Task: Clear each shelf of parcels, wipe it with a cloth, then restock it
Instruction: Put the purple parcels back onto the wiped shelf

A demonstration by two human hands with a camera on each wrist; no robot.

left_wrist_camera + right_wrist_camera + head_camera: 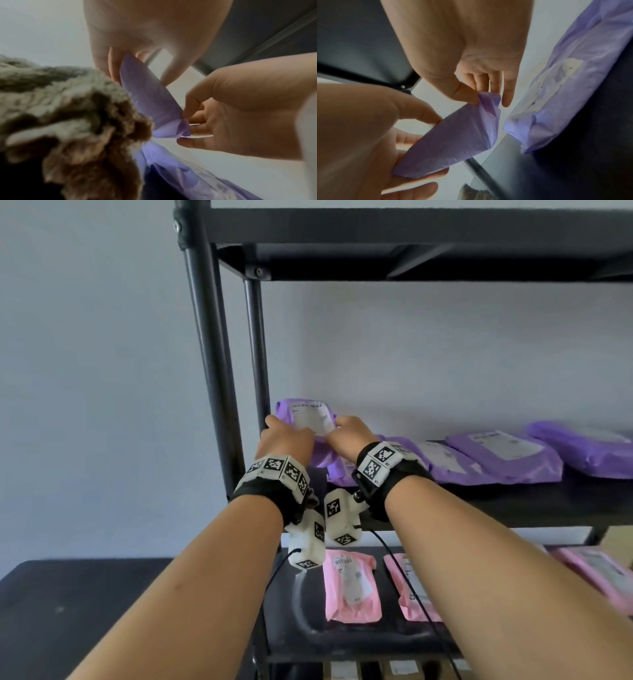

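Observation:
A purple parcel [310,414] with a white label is lifted off the left end of the black middle shelf [513,501]. My left hand [286,436] pinches its left edge, and my right hand [349,433] pinches its right corner. In the left wrist view, my left hand [137,70] grips the purple parcel [147,97] between thumb and fingers. In the right wrist view, my right hand [488,100] nips the purple parcel [453,142] by its crumpled corner. A brown-grey cloth [68,121] hangs close under my left wrist; how it is held is hidden.
Several more purple parcels [503,457] lie in a row along the middle shelf to the right. Pink parcels [349,583] lie on the shelf below. The upper shelf [411,265] overhangs. A black post [212,371] stands just to the left, and a black table [85,594] lies lower left.

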